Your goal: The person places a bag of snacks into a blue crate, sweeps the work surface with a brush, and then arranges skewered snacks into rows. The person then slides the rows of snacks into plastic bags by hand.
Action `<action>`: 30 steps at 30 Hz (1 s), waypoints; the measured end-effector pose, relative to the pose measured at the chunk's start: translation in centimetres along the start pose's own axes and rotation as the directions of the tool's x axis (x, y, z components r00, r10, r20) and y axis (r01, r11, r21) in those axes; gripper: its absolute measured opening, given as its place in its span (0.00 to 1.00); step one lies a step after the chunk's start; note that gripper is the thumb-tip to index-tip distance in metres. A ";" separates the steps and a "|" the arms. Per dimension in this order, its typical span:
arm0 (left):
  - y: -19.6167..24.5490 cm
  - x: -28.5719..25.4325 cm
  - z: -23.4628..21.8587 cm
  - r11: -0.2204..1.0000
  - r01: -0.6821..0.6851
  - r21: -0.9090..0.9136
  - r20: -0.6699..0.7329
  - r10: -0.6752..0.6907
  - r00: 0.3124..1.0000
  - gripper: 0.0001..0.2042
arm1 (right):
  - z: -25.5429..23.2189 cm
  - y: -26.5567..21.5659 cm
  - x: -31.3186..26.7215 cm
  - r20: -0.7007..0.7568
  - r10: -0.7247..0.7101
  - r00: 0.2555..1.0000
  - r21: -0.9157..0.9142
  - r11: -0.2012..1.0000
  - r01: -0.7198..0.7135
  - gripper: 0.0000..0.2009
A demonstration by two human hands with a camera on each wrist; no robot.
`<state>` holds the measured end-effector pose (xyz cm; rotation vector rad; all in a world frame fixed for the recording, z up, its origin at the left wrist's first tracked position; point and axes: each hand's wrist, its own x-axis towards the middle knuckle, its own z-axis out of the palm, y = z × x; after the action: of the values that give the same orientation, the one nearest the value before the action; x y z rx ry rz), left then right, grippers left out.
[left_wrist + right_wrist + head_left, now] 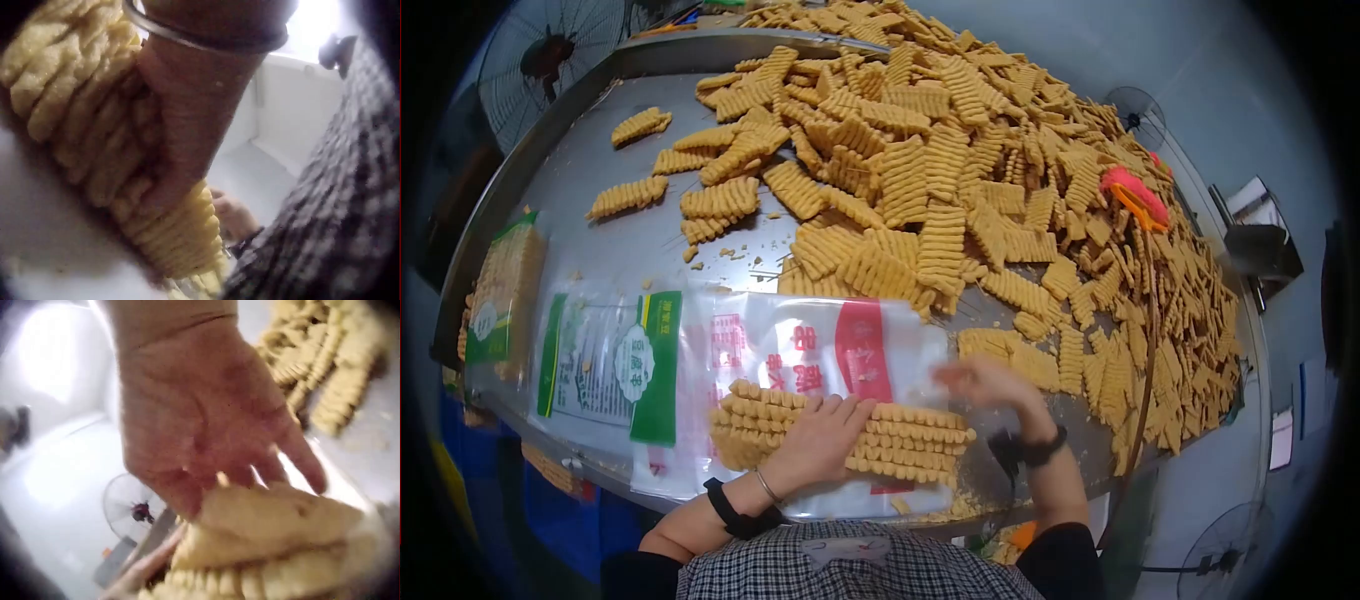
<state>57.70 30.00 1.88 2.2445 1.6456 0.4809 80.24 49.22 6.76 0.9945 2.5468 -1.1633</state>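
In the head view, several ridged golden tofu skewers form a layered stack (915, 440) on a printed clear plastic bag (800, 320). My left hand (825, 435) grips this stack from above, fingers over its top and thumb on the near side. The left wrist view shows that hand (181, 125) close against the ridged pieces (69, 94). My right hand (990, 385), blurred, is just off the stack's right end. In the right wrist view the right hand (200, 419) has its fingers spread and fairly straight, fingertips right at the end of the stack (262, 531).
A large heap of loose tofu skewers (940, 160) covers the back and right of the metal table (580, 180). At the left lie green-labelled bags (660, 370) and a filled packet (505, 290). A pink and orange object (1135, 195) rests on the heap.
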 end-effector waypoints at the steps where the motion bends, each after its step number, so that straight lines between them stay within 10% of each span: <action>1: 0.2 0.1 -0.1 1.000 -0.011 0.014 0.000 0.011 1.000 0.43 | -1.1 1.8 3.0 -0.312 -0.040 0.949 -0.039 0.999 0.029 0.12; 5: 0.5 -0.2 -0.3 0.995 -0.091 0.030 0.019 0.091 0.996 0.44 | -6.1 8.0 14.2 -0.887 0.067 0.457 0.050 0.998 -0.049 0.15; 6: 0.6 -0.3 -0.1 0.992 -0.116 0.041 0.044 0.114 0.992 0.44 | -6.7 7.9 15.2 -0.889 0.053 0.454 0.044 0.999 -0.031 0.15; 8: 0.5 -0.5 0.1 0.993 -0.116 0.035 0.030 0.115 0.993 0.43 | -7.7 7.6 17.3 -0.753 0.348 0.558 0.175 0.924 -0.340 0.21; 13: 0.1 -0.9 0.9 0.991 -0.128 0.029 -0.007 0.128 0.992 0.43 | -7.9 5.2 16.9 -0.753 0.358 0.552 0.321 0.932 -0.168 0.30; 16: 0.0 -1.1 1.5 0.994 -0.107 0.038 -0.022 0.108 0.994 0.42 | -7.1 2.7 12.1 -0.741 0.088 0.666 0.075 0.996 -0.049 0.30; 18: 0.2 -0.8 1.4 0.995 -0.098 0.029 0.000 0.098 0.995 0.42 | -6.9 0.3 8.5 -0.344 0.163 0.925 0.542 0.838 0.054 0.28; 19: 0.2 -0.7 1.3 0.994 -0.104 0.037 0.004 0.104 0.995 0.42 | -6.2 -0.9 7.1 -0.323 0.176 0.930 0.545 0.838 0.031 0.28; 22: 0.7 -0.4 1.9 0.992 -0.128 -0.013 -0.036 0.128 0.991 0.41 | -1.4 -5.2 5.1 -0.219 -0.092 0.971 0.437 0.881 0.182 0.20; 24: 1.2 0.2 2.2 0.988 -0.144 -0.058 -0.083 0.139 0.987 0.40 | 1.6 -7.8 5.6 -0.333 -0.137 0.933 -0.473 0.880 -0.040 0.14; 27: 2.0 1.3 2.4 0.982 -0.189 -0.007 -0.002 0.189 0.982 0.39 | 5.7 -5.7 7.1 -0.222 -0.524 0.822 -0.627 0.723 0.291 0.13; 30: 1.9 1.6 3.2 0.965 -0.263 -0.008 -0.023 0.262 0.965 0.37 | 6.0 -4.7 6.8 -0.066 -0.320 0.945 -0.291 0.912 0.289 0.13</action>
<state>61.25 30.80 -0.03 2.4700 1.3550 0.5777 71.38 46.04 2.78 0.6270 2.9303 -0.7932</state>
